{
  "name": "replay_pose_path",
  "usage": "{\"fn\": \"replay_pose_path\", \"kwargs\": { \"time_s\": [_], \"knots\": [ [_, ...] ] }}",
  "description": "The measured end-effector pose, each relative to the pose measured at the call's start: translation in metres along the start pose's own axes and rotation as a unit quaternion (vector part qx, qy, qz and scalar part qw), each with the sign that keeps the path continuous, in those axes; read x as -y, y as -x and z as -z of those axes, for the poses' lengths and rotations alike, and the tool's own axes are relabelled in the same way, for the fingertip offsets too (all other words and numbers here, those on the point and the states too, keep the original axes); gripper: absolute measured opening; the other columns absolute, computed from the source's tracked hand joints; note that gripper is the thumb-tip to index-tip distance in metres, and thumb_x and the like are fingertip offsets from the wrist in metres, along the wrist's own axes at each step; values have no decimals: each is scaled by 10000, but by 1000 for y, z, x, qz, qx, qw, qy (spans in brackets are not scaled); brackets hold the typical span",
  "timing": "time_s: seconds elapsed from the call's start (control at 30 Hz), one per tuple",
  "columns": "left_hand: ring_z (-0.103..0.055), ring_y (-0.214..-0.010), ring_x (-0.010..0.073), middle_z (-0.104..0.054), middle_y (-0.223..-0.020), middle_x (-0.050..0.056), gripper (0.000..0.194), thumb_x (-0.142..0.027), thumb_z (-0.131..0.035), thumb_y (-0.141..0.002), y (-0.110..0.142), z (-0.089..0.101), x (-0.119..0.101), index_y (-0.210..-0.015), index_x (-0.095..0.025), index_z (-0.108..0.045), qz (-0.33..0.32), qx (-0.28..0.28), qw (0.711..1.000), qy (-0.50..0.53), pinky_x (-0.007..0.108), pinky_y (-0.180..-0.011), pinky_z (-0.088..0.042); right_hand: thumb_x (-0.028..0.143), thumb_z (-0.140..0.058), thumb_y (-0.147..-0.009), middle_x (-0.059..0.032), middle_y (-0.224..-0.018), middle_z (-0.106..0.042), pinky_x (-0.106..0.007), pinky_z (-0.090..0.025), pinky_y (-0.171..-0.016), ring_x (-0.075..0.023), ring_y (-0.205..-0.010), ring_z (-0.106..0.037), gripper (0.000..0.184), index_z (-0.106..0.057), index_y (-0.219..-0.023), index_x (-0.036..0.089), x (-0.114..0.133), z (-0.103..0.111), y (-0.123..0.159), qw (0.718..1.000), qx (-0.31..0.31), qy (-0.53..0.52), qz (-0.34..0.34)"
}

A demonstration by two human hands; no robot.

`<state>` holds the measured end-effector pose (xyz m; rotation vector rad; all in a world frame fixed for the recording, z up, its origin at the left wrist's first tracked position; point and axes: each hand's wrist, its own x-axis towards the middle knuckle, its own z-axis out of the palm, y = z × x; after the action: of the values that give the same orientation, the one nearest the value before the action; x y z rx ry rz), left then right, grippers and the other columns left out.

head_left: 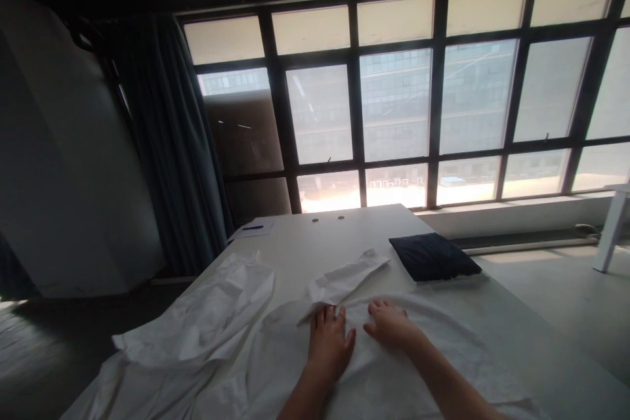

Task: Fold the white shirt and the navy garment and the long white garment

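A large white garment (433,367), possibly a thin coat or shirt, lies spread on the white table (359,230) near its front end. My left hand (329,341) rests flat on the cloth with the fingers apart. Close beside it, my right hand (388,325) also lies on the cloth, palm down, holding nothing. A narrow white fabric flap (344,277), perhaps a sleeve, reaches just beyond my fingertips. Crumpled white fabric (197,315) bunches to the left and hangs over the table's edge.
A folded navy cloth (433,257) sits on a pale pad at the table's right. Farther back lie a sheet of paper (253,230) and a blue pen (252,228). A dark curtain (170,144) and large windows (394,105) stand behind the table.
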<state>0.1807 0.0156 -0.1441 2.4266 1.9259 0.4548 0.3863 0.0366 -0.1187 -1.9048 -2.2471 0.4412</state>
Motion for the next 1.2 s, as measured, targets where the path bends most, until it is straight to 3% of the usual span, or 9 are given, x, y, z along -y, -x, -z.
{"fn": "replay_pose_path", "kwargs": {
  "time_s": [0.1, 0.23, 0.4, 0.53, 0.73, 0.87, 0.97, 1.1, 1.2],
  "knots": [
    [-318, -1460, 361, -466, -1554, 112, 661, -620, -379, -969, -4, -3, 10, -1521, -269, -465, 14, 9, 1000, -5, 518, -1217, -206, 504, -454, -959, -128, -1653, -276, -781, -167, -1087, -424, -1509, -198, 598, -442, -1513, 278, 16, -25, 3, 999, -19, 28, -29],
    [-292, -1481, 355, -441, -1581, 98, 654, -601, -372, -974, -7, -1, 15, -1526, -262, -457, 11, 17, 1000, -10, 513, -1225, -196, 592, -291, -998, -84, -1682, -183, -786, 37, -1115, -400, -1546, -87, 672, -309, -1594, 284, 12, -37, 2, 996, -57, 53, -36],
    [-342, -1462, 340, -459, -1567, 109, 568, -491, -354, -995, 1, -6, 8, -1474, -237, -523, -12, 12, 1000, 0, 522, -1227, -208, 611, -282, -989, -58, -1677, -206, -703, 29, -1175, -358, -1552, -115, 690, -316, -1594, 280, 3, -36, -3, 996, -73, 41, -24],
    [-235, -1536, 315, -308, -1665, 47, 596, -559, -360, -995, 9, -8, 17, -1534, -316, -436, -35, 47, 998, 22, 539, -1262, -135, 621, -280, -987, -49, -1676, -211, -669, 31, -1190, -353, -1552, -122, 691, -317, -1593, 291, -3, -37, -4, 995, -84, 45, -22],
    [-207, -1555, 273, -231, -1684, 7, 650, -591, -369, -994, 18, 20, 83, -1591, -345, -300, -31, 98, 995, -12, 513, -1277, -157, 653, -269, -984, -62, -1678, -204, -594, -3, -1222, -332, -1556, -125, 712, -322, -1593, 286, -32, -33, 4, 995, -77, 54, -25],
    [-171, -1561, 285, -214, -1679, 45, 685, -628, -326, -996, 29, 38, 134, -1590, -288, -314, 25, 88, 994, -57, 522, -1274, -155, 649, -275, -984, -67, -1674, -217, -594, -20, -1223, -330, -1554, -137, 714, -330, -1590, 277, -58, -28, 12, 993, -83, 73, -43],
    [-158, -1563, 270, -164, -1685, 69, 719, -630, -291, -993, 38, 46, 154, -1596, -237, -297, 67, 92, 991, -77, 515, -1268, -168, 638, -285, -985, -71, -1672, -227, -592, -37, -1226, -331, -1550, -153, 712, -339, -1587, 261, -71, -24, 18, 991, -89, 86, -57],
    [-157, -1564, 264, -167, -1683, 81, 730, -610, -278, -985, 50, 56, 149, -1596, -210, -297, 74, 112, 987, -93, 530, -1258, -177, 644, -290, -984, -69, -1665, -248, -599, -48, -1227, -330, -1548, -166, 717, -349, -1583, 254, -79, -25, 29, 990, -94, 89, -56],
    [-261, -1538, 281, -286, -1655, 107, 676, -538, -356, -967, 59, 71, 132, -1561, -216, -395, 74, 114, 985, -108, 529, -1230, -240, 643, -301, -983, -67, -1661, -254, -610, -52, -1227, -338, -1547, -169, 710, -362, -1578, 260, -83, -33, 43, 990, -103, 86, -48]
  ]
}}
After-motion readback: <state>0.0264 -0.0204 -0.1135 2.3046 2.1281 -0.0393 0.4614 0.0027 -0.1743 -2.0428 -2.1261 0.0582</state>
